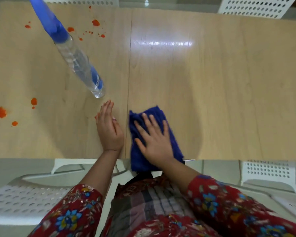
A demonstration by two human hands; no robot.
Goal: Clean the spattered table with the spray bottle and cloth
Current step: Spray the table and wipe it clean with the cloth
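Observation:
A clear spray bottle (pixel 79 64) with a blue head and blue label stands on the wooden table (pixel 212 91), left of centre. Orange-red spatters (pixel 0 112) mark the table at the left edge, and more spatters (pixel 96 22) lie behind the bottle. A folded dark blue cloth (pixel 167 120) lies at the table's near edge, partly hanging over it. My right hand (pixel 154 142) lies flat on the cloth with fingers spread. Just below the bottle's base, my left hand (pixel 108 129) rests edge-on on the table with straight fingers, holding nothing.
White perforated plastic chairs stand at the far side (pixel 256 6) and on the near side to the left (pixel 24 199) and right (pixel 266 173). A seam (pixel 129 74) runs down the tabletop between my hands.

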